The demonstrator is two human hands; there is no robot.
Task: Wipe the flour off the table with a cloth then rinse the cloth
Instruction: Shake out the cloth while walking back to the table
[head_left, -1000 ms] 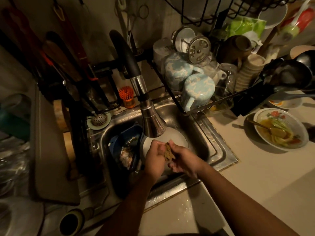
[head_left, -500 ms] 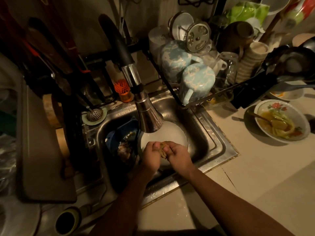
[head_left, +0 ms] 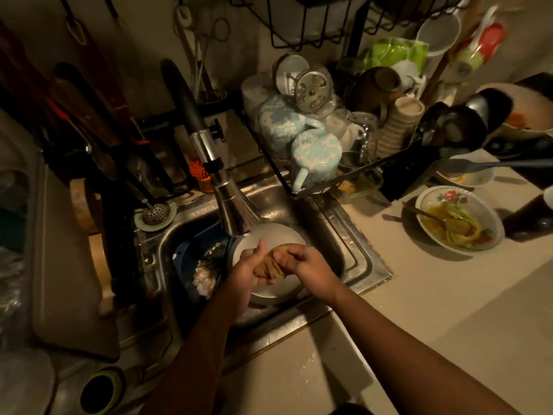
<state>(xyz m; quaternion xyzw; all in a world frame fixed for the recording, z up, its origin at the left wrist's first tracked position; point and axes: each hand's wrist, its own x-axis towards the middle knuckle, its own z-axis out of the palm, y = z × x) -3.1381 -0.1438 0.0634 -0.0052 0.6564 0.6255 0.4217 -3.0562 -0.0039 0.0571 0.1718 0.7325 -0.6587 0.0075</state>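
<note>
A brownish, crumpled cloth (head_left: 270, 265) is held between both hands over the steel sink (head_left: 353, 235), just below the chrome spray head of the tap (head_left: 235, 208). My left hand (head_left: 247, 269) grips its left end with the thumb raised. My right hand (head_left: 308, 265) closes over its right end. A white plate (head_left: 269, 238) lies in the sink under the hands. No water stream is visible from the tap.
A blue bowl (head_left: 187, 259) with food scraps sits in the sink's left side. A dish rack with blue-white mugs (head_left: 314, 157) stands behind the sink. A floral bowl with leftovers and a spoon (head_left: 457, 220) rests on the pale counter (head_left: 434, 295) to the right.
The hands have stayed under the tap, working the cloth; it is now spread wider between them. The camera view shifted slightly.
</note>
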